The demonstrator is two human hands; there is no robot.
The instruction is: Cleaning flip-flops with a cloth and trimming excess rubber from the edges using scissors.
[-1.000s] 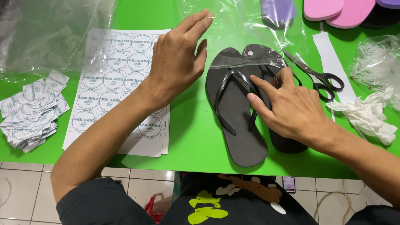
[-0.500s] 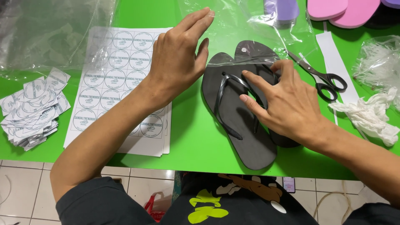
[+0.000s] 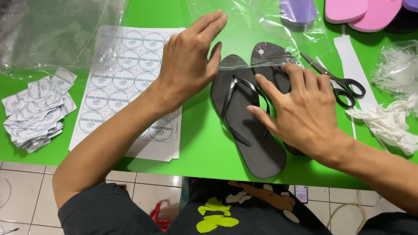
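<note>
Sandals (image 3: 248, 126) lie paired, toes barely inside the clear bag (image 3: 261, 26); your right hand (image 3: 305, 113) presses them flat, left hand (image 3: 189, 65) hovers open, bagging unfinished.

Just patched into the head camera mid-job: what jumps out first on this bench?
The bright green tabletop dominates, and at its centre lies a pair of black rubber flip-flops with their toes tucked into a clear plastic bag. The right hand presses flat on them, while the left hand is raised open beside them. To the left lies a white sheet of round printed stickers; black-handled scissors lie to the right.
</note>
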